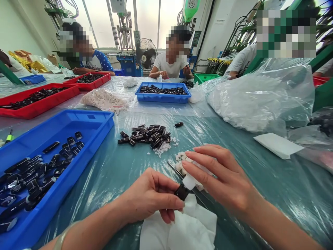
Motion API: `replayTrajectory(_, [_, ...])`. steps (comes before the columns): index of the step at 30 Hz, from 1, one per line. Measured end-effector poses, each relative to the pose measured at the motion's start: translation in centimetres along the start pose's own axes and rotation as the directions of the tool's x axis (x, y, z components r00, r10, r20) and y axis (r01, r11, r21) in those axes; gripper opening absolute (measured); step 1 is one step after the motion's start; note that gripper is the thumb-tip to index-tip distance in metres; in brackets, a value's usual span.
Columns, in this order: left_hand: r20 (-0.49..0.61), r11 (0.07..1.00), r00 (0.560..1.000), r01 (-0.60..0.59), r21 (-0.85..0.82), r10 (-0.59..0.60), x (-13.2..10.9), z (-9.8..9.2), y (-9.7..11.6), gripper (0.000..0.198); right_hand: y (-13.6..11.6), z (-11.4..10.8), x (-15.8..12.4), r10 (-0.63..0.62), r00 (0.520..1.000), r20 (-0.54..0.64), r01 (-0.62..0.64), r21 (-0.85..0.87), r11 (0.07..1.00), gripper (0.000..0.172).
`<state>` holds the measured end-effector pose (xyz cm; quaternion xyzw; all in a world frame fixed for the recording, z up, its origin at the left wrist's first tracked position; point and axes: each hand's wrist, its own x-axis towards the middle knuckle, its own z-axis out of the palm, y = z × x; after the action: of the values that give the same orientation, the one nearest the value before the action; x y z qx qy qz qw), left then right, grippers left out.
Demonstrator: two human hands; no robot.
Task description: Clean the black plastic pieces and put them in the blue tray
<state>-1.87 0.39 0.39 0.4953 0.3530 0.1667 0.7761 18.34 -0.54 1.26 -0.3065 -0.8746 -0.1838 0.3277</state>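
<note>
My left hand [153, 196] is closed around a small black plastic part [181, 192], held just above a white cloth [182, 229]. My right hand [221, 177] pinches a small white plastic cap [189, 182] against the end of that black part. Beyond my hands lies a small heap of white caps [180, 158], and farther back a pile of black parts [148, 134] with white bits beside it. All of this sits on a table covered in clear plastic sheet [125, 163].
A blue tray [85, 139] with several black parts is at my left. Red trays [39, 106] and another blue tray [162, 98] stand farther back. Large clear bags of white pieces [260, 97] fill the right. Three other people sit across the table.
</note>
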Motion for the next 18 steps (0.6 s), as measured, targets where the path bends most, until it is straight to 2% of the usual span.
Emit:
replayTrajectory(10, [-0.006,1.000,1.000,0.008,0.017,-0.008,0.06,0.16,0.06,0.011,-0.33,-0.17,0.44,0.034,0.999,0.027,-0.035,0.034,0.999,0.024])
replayTrajectory(18, [-0.030,1.000,0.999,-0.011,-0.009,0.011,0.33,0.25,-0.41,0.013,0.04,0.13,0.52,0.029,0.999,-0.019,-0.029,0.026,0.999,0.022])
